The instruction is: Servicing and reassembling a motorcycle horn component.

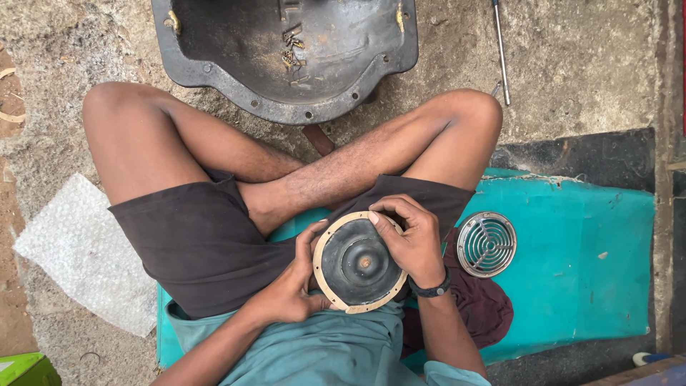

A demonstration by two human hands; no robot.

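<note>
Head view, close, straight down

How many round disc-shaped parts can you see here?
2: a black rubber diaphragm with a tan rim held in the lap by the left hand and right hand, and a slotted metal grille on the teal mat.

1. Rough grey concrete floor (586,57) everywhere, gritty and stained, lit by flat, even daylight.
2. A teal mat (586,264) is spread over the floor's right half, with a frayed edge along its top.
3. On that mat lies a round metal grille (486,244), and just beside it a dark maroon cloth (486,307).
4. At the top edge sits a dark metal pan (286,64), open side up, small bits inside.
5. A thin metal rod (501,50) lies right of the pan.
6. A white bubble-wrap sheet (86,257) lies at the left; a green corner (21,368) shows bottom left.
</note>
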